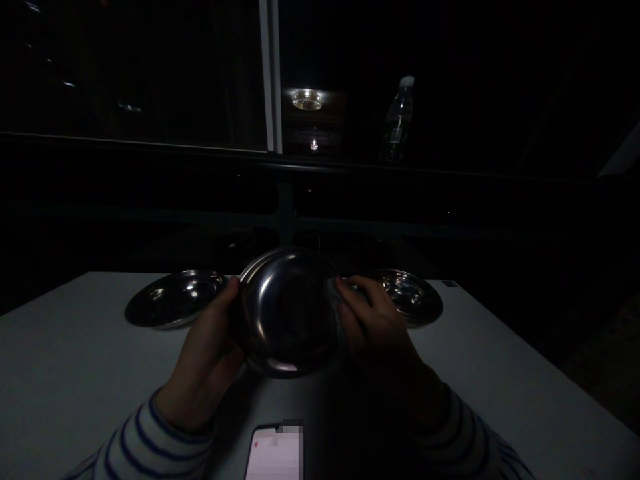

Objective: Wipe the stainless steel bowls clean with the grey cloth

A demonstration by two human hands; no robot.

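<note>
A shiny steel bowl (pixel 290 313) is held up above the table with its rounded underside turned toward me. My left hand (pixel 207 363) grips its left edge, thumb on the near side and fingers behind. Against the bowl's right side, my right hand (pixel 377 323) pinches a small grey cloth (pixel 334 293), mostly covered by the fingers. One steel dish (pixel 175 300) rests on the table to the left, and another steel dish (pixel 413 297) rests behind my right hand, partly hidden by it.
A lit phone (pixel 275 453) lies at the near edge of the white table (pixel 75 360). Beyond the table, a plastic bottle (pixel 399 120) stands by a dark window with a pale frame (pixel 271 73). The room is very dim.
</note>
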